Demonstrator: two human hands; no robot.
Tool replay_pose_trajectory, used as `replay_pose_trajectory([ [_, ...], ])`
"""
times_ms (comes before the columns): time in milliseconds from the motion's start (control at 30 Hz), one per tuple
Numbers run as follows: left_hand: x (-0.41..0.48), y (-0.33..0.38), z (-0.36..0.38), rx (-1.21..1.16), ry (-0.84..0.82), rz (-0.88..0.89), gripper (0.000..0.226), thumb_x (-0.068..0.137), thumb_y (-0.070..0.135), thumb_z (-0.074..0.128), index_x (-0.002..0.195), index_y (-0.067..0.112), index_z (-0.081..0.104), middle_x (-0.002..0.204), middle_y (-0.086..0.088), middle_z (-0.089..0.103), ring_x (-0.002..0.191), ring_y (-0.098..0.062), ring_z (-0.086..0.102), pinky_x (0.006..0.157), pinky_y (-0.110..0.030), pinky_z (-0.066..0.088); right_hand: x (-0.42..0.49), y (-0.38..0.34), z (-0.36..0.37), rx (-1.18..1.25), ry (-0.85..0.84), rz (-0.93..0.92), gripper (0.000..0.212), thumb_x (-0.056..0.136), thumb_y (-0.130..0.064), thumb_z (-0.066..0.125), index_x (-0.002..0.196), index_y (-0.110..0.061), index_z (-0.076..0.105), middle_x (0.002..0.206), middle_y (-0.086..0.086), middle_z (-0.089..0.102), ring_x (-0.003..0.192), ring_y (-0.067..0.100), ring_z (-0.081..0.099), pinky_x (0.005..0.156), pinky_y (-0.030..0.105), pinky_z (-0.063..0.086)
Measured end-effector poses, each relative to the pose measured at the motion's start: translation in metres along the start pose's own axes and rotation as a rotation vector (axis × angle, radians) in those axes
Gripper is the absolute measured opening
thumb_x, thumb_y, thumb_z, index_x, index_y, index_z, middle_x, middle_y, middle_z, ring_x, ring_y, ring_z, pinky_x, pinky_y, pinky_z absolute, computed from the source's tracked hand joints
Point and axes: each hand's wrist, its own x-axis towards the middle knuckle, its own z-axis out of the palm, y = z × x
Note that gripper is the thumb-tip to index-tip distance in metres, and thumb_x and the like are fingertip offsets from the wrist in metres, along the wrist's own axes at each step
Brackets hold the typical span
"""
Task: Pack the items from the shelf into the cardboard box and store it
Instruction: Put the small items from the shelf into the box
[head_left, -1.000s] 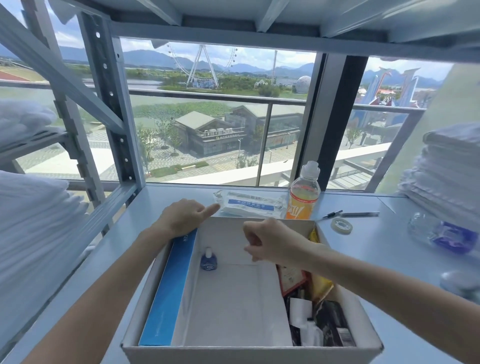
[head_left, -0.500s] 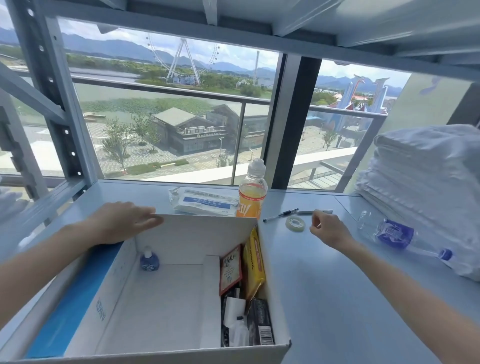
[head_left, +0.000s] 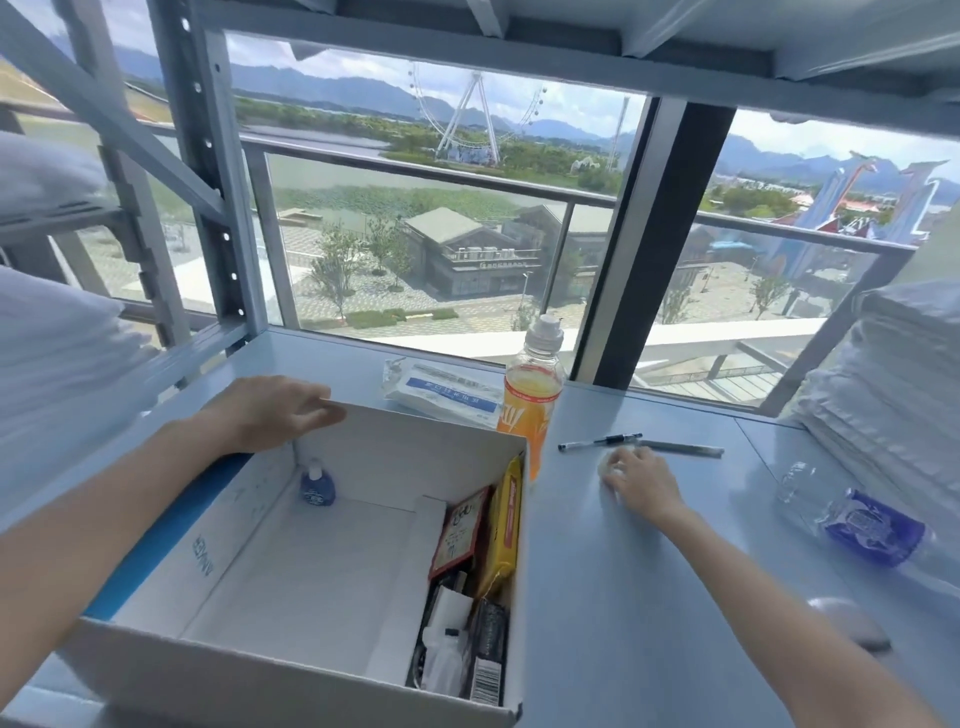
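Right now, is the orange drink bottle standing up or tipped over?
Standing up. The orange drink bottle stands on the shelf beside the cardboard box's far right corner, white cap pointing up.

A pale blue-grey metal shelf (head_left: 649, 571) is seen under the right fingers (head_left: 618, 460), lit by bright daylight. To the left of the left fingers (head_left: 319, 410) and farther back, a perforated steel upright (head_left: 208, 182) is set, braced by a diagonal strut (head_left: 130, 135). The underside of an upper deck (head_left: 649, 36) is carried overhead. Beyond both sets of fingers a wide window (head_left: 441, 291) is divided by a dark mullion (head_left: 660, 249). Through it a balcony railing (head_left: 415, 156), a grey-roofed building (head_left: 467, 249), a Ferris wheel (head_left: 475, 119) (its top cut off by the frame) and hazy mountains (head_left: 337, 83) are shown.
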Motion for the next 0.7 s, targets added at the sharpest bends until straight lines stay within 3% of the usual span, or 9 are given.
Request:
replay_pose_trajectory([
  [100, -0.001, 0.001, -0.001, -0.004, 0.001, -0.009, 0.054, 0.075, 0.075, 0.017, 0.071, 0.029, 0.044, 0.069, 0.011, 0.056, 0.070, -0.011, 0.056, 0.067, -0.034, 0.048, -0.013, -0.006, -0.005, 0.163, -0.012, -0.048, 0.026, 0.080, -0.027, 0.066, 0.101, -0.012, 0.060, 0.108, 0.015, 0.054, 0.108, 0.032, 0.048, 0.083, 0.030, 0.038],
  [167, -0.002, 0.003, -0.001, -0.008, 0.012, -0.017, 0.051, 0.075, 0.074, 0.017, 0.069, 0.030, 0.042, 0.068, 0.012, 0.054, 0.068, -0.011, 0.056, 0.065, -0.033, 0.047, -0.027, -0.016, -0.022, 0.467, 0.052, 0.010, 0.027, 0.077, -0.029, 0.073, 0.093, -0.011, 0.062, 0.099, 0.011, 0.062, 0.099, 0.027, 0.057, 0.077, 0.029, 0.039],
  [233, -0.002, 0.004, -0.001, -0.010, 0.018, -0.018, 0.047, 0.076, 0.073, 0.019, 0.066, 0.032, 0.040, 0.068, 0.012, 0.052, 0.068, -0.011, 0.055, 0.063, -0.032, 0.045, -0.044, -0.038, -0.049, 0.834, 0.223, 0.080, 0.024, 0.080, -0.036, 0.070, 0.086, -0.015, 0.060, 0.095, 0.009, 0.067, 0.096, 0.024, 0.062, 0.074, 0.030, 0.043],
  [333, 0.000, 0.005, -0.001, -0.008, -0.006, -0.018, 0.040, 0.083, 0.069, 0.026, 0.068, 0.034, 0.038, 0.073, 0.012, 0.049, 0.071, -0.012, 0.051, 0.060, -0.029, 0.037, -0.083, -0.089, -0.096, 1.026, 0.422, -0.195, 0.021, 0.075, -0.039, 0.068, 0.084, -0.022, 0.057, 0.097, -0.001, 0.066, 0.097, 0.008, 0.063, 0.075, 0.024, 0.048],
  [400, 0.003, 0.003, -0.002, -0.025, -0.045, -0.031, 0.036, 0.086, 0.067, 0.030, 0.077, 0.035, 0.042, 0.079, 0.012, 0.049, 0.077, -0.013, 0.049, 0.058, -0.028, 0.032, -0.116, -0.133, -0.114, 0.993, 0.318, -0.524, 0.022, 0.072, -0.038, 0.068, 0.085, -0.024, 0.058, 0.103, -0.009, 0.065, 0.094, -0.002, 0.062, 0.070, 0.013, 0.051],
  [500, 0.003, 0.001, -0.003, -0.056, -0.087, -0.060, 0.036, 0.087, 0.066, 0.032, 0.086, 0.033, 0.049, 0.083, 0.009, 0.051, 0.082, -0.014, 0.048, 0.058, -0.028, 0.030, -0.152, -0.191, -0.112, 0.762, -0.003, -0.843, 0.023, 0.073, -0.035, 0.072, 0.090, -0.023, 0.062, 0.113, -0.009, 0.064, 0.101, 0.005, 0.061, 0.071, 0.018, 0.055],
  [600, 0.001, 0.003, -0.005, -0.061, -0.076, -0.060, 0.040, 0.088, 0.064, 0.034, 0.093, 0.029, 0.054, 0.087, 0.005, 0.056, 0.081, -0.016, 0.048, 0.057, -0.029, 0.029, -0.158, -0.240, -0.089, 0.374, -0.266, -0.940, 0.023, 0.075, -0.036, 0.073, 0.093, -0.025, 0.063, 0.109, -0.008, 0.064, 0.094, 0.004, 0.059, 0.073, 0.019, 0.053],
  [700, 0.000, 0.006, -0.007, -0.062, -0.078, -0.053, 0.042, 0.089, 0.061, 0.035, 0.096, 0.025, 0.055, 0.097, 0.000, 0.062, 0.082, -0.018, 0.048, 0.063, -0.031, 0.032, -0.146, -0.276, -0.049, 0.034, -0.401, -0.891, 0.026, 0.075, -0.035, 0.073, 0.094, -0.018, 0.064, 0.097, 0.001, 0.063, 0.085, 0.015, 0.056, 0.075, 0.031, 0.049],
])
